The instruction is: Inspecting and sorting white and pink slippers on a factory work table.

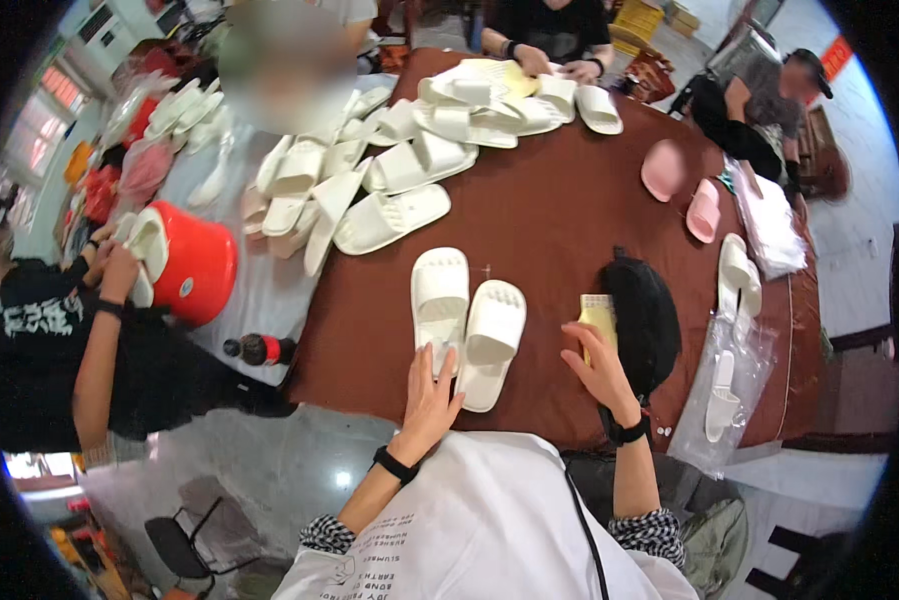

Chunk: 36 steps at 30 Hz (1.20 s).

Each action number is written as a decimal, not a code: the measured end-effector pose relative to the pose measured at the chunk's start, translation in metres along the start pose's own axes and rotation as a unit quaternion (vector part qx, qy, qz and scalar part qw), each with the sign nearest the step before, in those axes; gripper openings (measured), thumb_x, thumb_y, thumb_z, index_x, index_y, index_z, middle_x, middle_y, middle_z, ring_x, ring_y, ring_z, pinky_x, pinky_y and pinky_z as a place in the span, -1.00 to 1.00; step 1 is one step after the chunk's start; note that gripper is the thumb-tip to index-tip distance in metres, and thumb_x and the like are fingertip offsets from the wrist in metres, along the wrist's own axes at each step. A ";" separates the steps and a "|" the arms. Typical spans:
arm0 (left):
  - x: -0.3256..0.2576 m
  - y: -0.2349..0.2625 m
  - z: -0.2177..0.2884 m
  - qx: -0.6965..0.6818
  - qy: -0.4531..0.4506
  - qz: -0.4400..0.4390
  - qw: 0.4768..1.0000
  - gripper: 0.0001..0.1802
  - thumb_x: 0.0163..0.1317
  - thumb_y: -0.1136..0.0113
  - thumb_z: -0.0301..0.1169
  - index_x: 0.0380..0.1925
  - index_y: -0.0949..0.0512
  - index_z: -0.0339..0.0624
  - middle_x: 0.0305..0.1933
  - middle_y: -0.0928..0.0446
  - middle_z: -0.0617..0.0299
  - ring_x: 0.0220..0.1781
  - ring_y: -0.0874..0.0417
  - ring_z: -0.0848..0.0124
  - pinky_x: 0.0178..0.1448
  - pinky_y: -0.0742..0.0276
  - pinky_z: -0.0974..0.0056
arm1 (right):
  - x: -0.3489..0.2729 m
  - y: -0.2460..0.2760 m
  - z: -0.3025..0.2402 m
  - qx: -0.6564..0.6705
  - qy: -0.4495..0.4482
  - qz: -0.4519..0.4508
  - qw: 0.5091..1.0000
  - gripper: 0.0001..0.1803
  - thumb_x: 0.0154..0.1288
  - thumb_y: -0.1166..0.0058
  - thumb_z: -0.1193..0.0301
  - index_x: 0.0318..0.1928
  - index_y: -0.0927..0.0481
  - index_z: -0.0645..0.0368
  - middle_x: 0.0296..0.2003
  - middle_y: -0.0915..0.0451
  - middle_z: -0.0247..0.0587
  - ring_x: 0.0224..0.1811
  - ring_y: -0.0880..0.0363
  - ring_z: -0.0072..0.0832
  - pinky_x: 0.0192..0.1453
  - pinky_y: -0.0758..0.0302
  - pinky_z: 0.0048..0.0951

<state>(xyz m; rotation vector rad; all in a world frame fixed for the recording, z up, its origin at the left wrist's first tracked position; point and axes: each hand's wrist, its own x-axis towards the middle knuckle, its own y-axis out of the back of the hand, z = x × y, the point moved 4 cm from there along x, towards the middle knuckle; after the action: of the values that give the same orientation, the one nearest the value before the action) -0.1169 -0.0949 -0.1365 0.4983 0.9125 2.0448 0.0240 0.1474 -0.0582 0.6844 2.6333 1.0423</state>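
Observation:
A pair of white slippers lies side by side on the brown tabletop in front of me, the left slipper (439,273) a little farther off than the right slipper (492,335). My left hand (430,402) has its fingers stretched out over the heel end of the left slipper, touching it and partly hiding it. Over a yellow label sheet (597,312) my right hand (601,376) is spread, fingers apart. The sheet lies against a black bag (643,325), and the hand covers its lower part. Whether the right fingertips touch the sheet is hard to tell.
A heap of white slippers (399,165) covers the table's far left. Pink slippers (702,210) and a clear bag (737,385) holding a white slipper lie at right. A red bucket (201,262) and dark bottle (259,350) stand left. Other people work around the table.

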 end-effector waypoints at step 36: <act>0.175 0.035 0.005 0.151 -0.104 -0.127 0.975 -0.34 0.13 -0.29 -0.30 0.27 -0.36 -0.09 0.34 -0.23 -0.24 0.39 -0.19 -0.19 0.38 -0.17 -0.22 | -0.036 0.190 0.094 -0.019 -0.101 0.217 0.971 -0.75 0.29 -0.14 0.47 -0.03 -0.60 0.27 -0.17 -0.64 -0.05 -0.12 -0.64 -0.29 -0.07 -0.55 -0.35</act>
<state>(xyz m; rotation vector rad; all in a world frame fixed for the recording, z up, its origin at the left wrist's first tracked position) -0.2339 0.0351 -0.1023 0.7057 1.1030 1.5992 0.1539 0.3058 0.0071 1.3229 2.3355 1.0565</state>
